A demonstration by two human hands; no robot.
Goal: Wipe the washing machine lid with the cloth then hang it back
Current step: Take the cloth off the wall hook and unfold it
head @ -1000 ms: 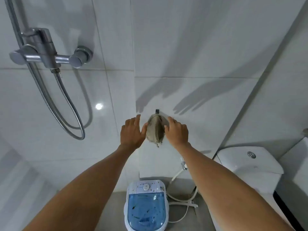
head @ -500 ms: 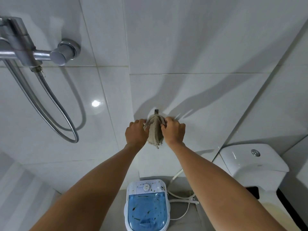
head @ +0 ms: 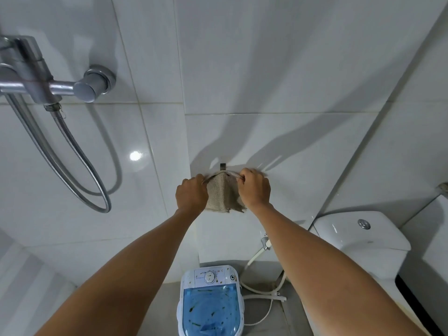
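Note:
A beige knitted cloth (head: 222, 194) hangs on the white tiled wall just below a small dark hook (head: 222, 166). My left hand (head: 191, 194) grips the cloth's upper left edge and my right hand (head: 255, 187) grips its upper right edge, stretching its top between them. Far below, on the floor, stands a small washing machine (head: 210, 304) with a translucent blue lid (head: 211, 311) and a white control panel with a dial.
A chrome shower mixer (head: 48, 86) with a looping metal hose (head: 80, 166) sticks out of the wall at the left. A white toilet tank (head: 361, 241) stands at the right. White hoses and a plug (head: 269, 294) lie on the floor beside the machine.
Both hands went from open beside the hanging cloth to closed on its top edge. They have pulled the cloth wider under the hook. The view shifted slightly.

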